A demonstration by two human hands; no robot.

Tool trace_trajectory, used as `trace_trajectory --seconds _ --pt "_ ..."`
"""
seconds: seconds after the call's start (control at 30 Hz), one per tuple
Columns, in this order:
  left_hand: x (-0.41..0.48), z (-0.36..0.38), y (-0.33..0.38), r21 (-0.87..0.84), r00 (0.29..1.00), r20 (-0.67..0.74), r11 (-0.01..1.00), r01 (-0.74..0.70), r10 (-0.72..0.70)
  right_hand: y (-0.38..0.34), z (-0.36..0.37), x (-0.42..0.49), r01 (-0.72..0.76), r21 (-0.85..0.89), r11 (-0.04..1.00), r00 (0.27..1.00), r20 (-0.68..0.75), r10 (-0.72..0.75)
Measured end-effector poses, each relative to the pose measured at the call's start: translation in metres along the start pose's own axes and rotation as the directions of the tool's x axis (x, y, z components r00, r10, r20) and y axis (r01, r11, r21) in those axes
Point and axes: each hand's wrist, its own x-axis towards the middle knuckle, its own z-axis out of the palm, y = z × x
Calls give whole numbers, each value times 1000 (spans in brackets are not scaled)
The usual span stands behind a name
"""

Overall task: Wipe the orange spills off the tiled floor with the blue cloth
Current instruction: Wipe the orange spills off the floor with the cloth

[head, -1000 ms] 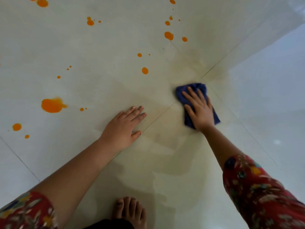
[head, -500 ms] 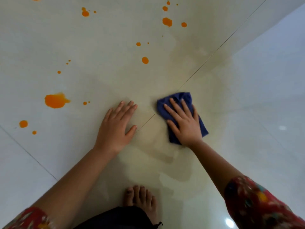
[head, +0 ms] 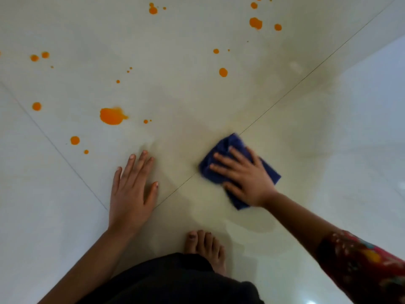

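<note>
Head view showed us our right hand pressed flat on the blue cloth, fingers spread wide over it rather than curled around it, pinning it to the tiled floor where a grout line ran beneath its far corner. Our left hand lay just beside it, palm down on bare tile, fingers straight and slightly apart, holding nothing. A pale, smeared film covered the floor around and beyond the cloth. The orange spills sat well apart from the cloth: the largest splash lay beyond our left hand, with smaller drops scattered farther off. Our bare foot stood near, below both hands, and a patterned red sleeve covered our right upper arm.
</note>
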Motion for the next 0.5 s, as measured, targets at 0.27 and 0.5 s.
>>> trace_trajectory --seconds 0.27,0.5 --pt "-18 3 -13 -59 992 -72 993 101 -105 -58 -2 113 -449 69 891 886 -96 454" --pt "5 -13 -15 -315 911 -269 922 223 -312 -153 -7 91 -291 721 629 915 17 403"
